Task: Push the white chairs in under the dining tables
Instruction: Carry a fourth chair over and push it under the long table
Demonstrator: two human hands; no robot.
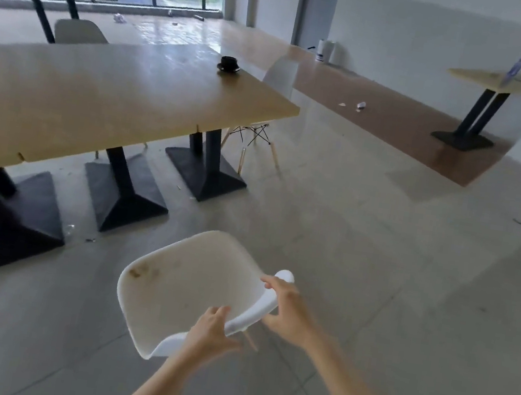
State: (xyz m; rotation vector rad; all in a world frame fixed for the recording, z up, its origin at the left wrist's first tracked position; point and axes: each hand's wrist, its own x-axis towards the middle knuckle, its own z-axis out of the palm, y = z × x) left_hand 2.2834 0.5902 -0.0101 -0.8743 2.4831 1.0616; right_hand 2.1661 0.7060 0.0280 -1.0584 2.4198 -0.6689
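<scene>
A white plastic chair (192, 285) stands on the grey floor in front of me, its seat facing a long wooden dining table (98, 98). My left hand (212, 332) grips the top edge of the chair's backrest. My right hand (287, 306) holds the same edge further right. A gap of floor lies between the chair and the table. Another white chair (278, 78) stands at the table's far right end, with wooden legs showing below. A third white chair (79, 31) sits behind the table.
Three black pedestal bases (125, 187) stand under the long table. A black cup on a saucer (229, 64) rests on the tabletop. A small table (496, 83) stands at the right wall on a brown floor strip with scraps of litter. Windows fill the back.
</scene>
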